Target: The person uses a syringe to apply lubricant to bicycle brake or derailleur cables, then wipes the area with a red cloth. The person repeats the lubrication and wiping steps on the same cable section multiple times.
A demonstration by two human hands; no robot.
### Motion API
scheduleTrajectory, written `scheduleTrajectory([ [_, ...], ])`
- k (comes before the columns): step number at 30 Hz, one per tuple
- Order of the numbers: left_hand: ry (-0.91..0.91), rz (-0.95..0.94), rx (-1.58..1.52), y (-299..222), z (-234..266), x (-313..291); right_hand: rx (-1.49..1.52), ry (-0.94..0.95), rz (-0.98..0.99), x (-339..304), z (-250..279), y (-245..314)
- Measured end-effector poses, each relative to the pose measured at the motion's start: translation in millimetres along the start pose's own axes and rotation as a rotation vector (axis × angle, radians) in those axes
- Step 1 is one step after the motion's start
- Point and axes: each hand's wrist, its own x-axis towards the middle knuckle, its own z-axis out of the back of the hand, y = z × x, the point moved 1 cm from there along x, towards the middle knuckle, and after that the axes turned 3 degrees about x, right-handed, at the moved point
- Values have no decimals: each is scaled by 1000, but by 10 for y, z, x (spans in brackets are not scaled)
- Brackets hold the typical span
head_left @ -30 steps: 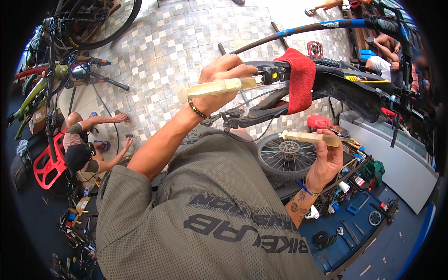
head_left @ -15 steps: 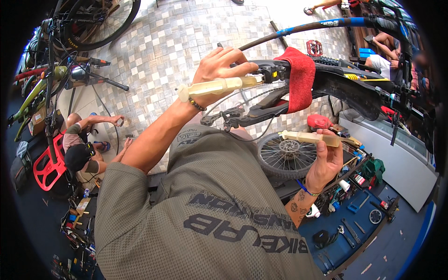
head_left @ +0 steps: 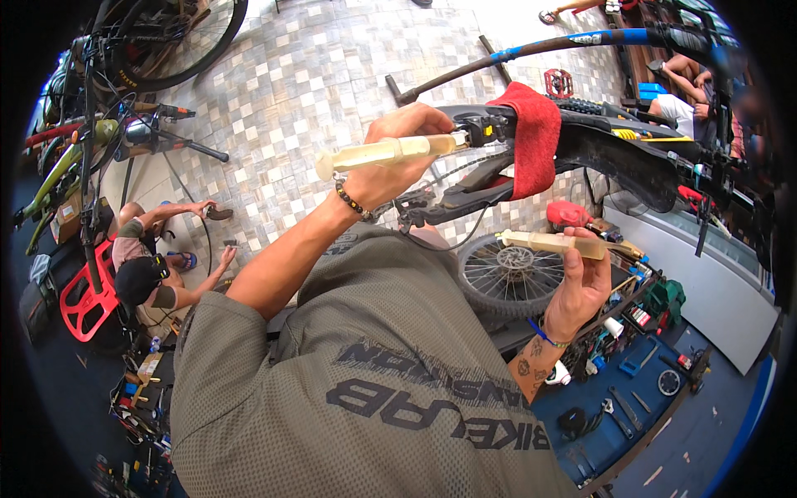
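Note:
A syringe (head_left: pixel 386 155) with yellowish fluid points at a black brake caliper (head_left: pixel 477 129) with a yellow insert on the bike frame. My left hand (head_left: pixel 398 137) is behind this syringe, its fingers curled in by the tip and the caliper. What those fingers pinch is hidden. A second syringe (head_left: pixel 548 242), also with yellowish fluid, lies in my closed right hand (head_left: pixel 579 290), its tip pointing left. Draped over the frame just right of the caliper is a red cloth (head_left: pixel 533 141). The rear derailleur (head_left: pixel 415 207) hangs below my left hand.
A wheel with a disc rotor (head_left: pixel 515 266) stands under the frame. At the lower right, a blue tool tray (head_left: pixel 639 415) holds wrenches and other tools. Another person (head_left: pixel 154 266) crouches at the left, near more bikes. Someone sits at the far right (head_left: pixel 685 108).
My left hand has drawn down off the frame's end and curled in closer to the syringe tip. The right hand and its syringe have hardly moved.

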Motion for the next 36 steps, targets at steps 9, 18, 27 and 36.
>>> scheduleTrajectory([
  [9,14,546,-397,224,-32,-472,15,-25,6,-54,99,-9],
  [18,394,393,8,454,-923,-212,14,-86,-10,-162,224,18],
  [27,443,816,-363,327,-1633,179,12,-146,-21,-271,334,-25],
  [36,322,809,-956,211,395,-679,28,-176,-30,-158,294,-4],
])
